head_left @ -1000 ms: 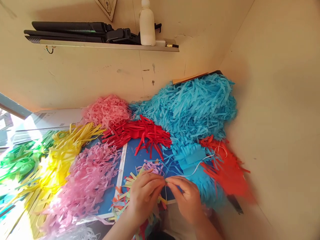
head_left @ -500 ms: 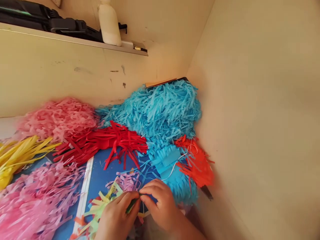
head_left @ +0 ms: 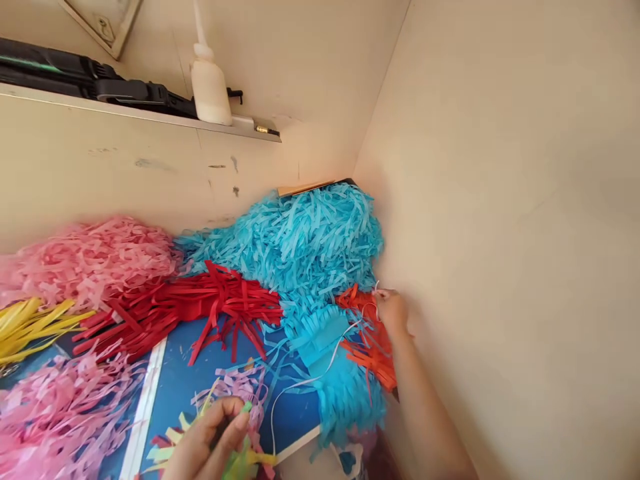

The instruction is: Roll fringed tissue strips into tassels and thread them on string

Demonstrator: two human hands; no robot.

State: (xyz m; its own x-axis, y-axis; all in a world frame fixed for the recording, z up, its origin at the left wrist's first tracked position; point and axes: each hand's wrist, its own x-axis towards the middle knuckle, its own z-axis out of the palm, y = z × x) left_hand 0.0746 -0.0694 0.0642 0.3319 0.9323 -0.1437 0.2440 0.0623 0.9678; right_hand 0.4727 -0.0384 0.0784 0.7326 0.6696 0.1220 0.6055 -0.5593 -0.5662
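My left hand (head_left: 207,437) is at the bottom, thumb and forefinger pinched on a green paper strip (head_left: 247,407). Yellow-green fringed paper (head_left: 240,463) hangs just under its fingers. Reaching far to the right, my right hand (head_left: 393,310) has its fingertips closed on a white string (head_left: 330,360), beside the wall and over the orange-red fringed paper (head_left: 375,353). The string runs in a loose curve across the light-blue fringed paper (head_left: 345,387) and down past my left hand. Lilac paper strips (head_left: 245,383) lie just beyond my left fingers.
A large light-blue fringe heap (head_left: 310,240) fills the corner. Red (head_left: 200,300), salmon-pink (head_left: 100,257), yellow (head_left: 35,327) and pink-lilac fringes (head_left: 65,413) cover the left of the blue table (head_left: 195,347). A white bottle (head_left: 210,87) stands on the shelf (head_left: 150,111) above.
My hands were together at the table's front. My right hand has moved away up and right to the string by the orange-red paper; the left stayed low with the green strip.
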